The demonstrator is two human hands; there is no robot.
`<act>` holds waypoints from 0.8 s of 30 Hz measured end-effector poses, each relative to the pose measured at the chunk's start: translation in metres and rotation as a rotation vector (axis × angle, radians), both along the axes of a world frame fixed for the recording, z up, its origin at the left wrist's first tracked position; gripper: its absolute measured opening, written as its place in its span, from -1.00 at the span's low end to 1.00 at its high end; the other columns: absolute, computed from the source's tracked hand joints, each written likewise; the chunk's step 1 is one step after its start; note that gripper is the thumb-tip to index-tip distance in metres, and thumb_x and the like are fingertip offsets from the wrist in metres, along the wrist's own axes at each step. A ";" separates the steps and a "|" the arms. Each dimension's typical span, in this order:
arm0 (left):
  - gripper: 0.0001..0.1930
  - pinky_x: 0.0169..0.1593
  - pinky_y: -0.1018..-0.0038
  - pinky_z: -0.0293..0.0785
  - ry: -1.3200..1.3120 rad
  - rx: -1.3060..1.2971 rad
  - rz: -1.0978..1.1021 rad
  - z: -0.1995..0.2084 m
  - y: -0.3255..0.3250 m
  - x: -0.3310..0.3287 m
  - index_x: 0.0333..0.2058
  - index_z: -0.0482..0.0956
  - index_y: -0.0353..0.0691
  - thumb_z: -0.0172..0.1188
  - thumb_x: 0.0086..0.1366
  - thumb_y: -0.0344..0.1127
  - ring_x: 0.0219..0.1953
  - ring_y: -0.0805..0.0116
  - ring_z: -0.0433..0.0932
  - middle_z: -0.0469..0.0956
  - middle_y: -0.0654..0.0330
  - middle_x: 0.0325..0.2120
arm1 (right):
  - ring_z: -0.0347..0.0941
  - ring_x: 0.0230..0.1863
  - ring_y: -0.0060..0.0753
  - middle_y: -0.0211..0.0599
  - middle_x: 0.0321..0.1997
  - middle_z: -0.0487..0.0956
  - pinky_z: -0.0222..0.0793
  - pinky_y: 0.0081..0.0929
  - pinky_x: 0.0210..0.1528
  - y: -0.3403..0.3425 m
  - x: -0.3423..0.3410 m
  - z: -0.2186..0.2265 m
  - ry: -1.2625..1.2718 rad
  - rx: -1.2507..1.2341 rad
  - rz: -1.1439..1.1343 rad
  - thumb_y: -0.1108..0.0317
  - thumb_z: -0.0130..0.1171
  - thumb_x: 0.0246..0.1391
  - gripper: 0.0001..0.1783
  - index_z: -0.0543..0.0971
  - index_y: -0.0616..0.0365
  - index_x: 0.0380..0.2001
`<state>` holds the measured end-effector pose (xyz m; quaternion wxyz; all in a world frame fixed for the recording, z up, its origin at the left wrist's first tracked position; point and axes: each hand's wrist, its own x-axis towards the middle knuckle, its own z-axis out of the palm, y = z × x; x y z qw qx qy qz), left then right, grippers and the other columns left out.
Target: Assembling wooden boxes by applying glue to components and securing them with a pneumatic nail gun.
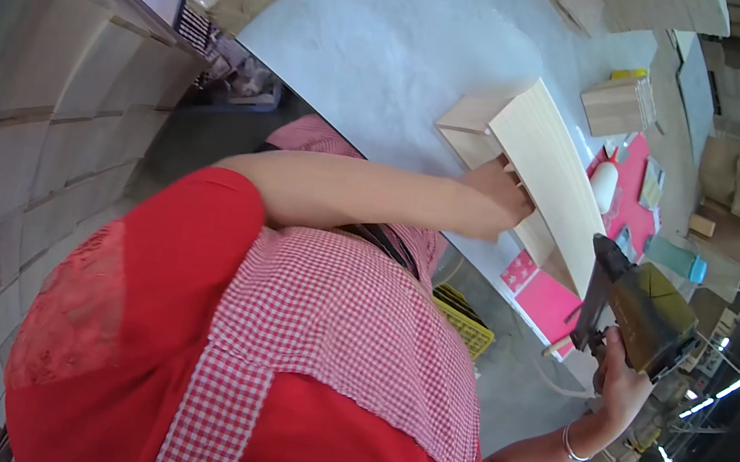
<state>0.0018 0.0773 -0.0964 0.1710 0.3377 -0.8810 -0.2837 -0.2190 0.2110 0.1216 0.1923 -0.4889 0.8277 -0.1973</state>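
Note:
A pale wooden box (552, 164) with a long, slightly curved side panel stands on the table, right of the middle. My left hand (498, 199) reaches across to it, fingers bent and gripping it at its near side; some fingertips are hidden. My right hand (624, 381) is wrapped around the handle of a dark pneumatic nail gun (645, 311). The gun's nose is close to the right end of the box; whether they touch I cannot tell.
The table has a light top (362, 44). Beyond the box are a white bottle (604, 184) with a red tip, a pink sheet (638, 178), stacked wood pieces (619, 106) and a teal container (676, 260). Stacked panels (49, 99) rise at left; a yellow crate (463, 321) sits below the table.

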 end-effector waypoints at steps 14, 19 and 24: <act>-0.66 -0.45 0.68 0.33 0.827 1.141 -0.083 -0.010 -0.135 0.113 -0.05 0.52 -0.27 0.10 0.43 -0.10 -0.54 0.66 0.33 0.54 0.41 -0.37 | 0.54 -0.04 -0.38 -0.19 -0.01 0.59 0.48 -0.44 0.00 -0.067 0.042 0.010 0.057 0.053 0.435 0.49 0.48 -0.08 -0.39 0.45 0.32 0.06; -0.71 -0.52 0.69 0.21 0.709 1.479 -0.450 -0.022 -0.158 0.090 -0.22 0.54 -0.19 0.11 0.43 -0.06 -0.61 0.68 0.24 0.37 0.47 -0.56 | 0.60 -0.15 -0.38 -0.19 -0.15 0.66 0.49 -0.43 -0.06 -0.094 0.076 0.015 0.142 0.076 0.528 0.46 0.53 -0.15 -0.49 0.55 0.33 -0.10; -0.73 -0.56 0.69 0.12 0.683 1.565 -0.539 -0.025 -0.164 0.082 -0.39 0.52 -0.14 0.17 0.40 -0.09 -0.68 0.70 0.17 0.28 0.50 -0.66 | 0.63 -0.19 -0.37 -0.19 -0.20 0.69 0.50 -0.45 -0.12 -0.116 0.091 0.010 0.108 0.060 0.587 0.43 0.52 -0.14 -0.57 0.59 0.32 -0.17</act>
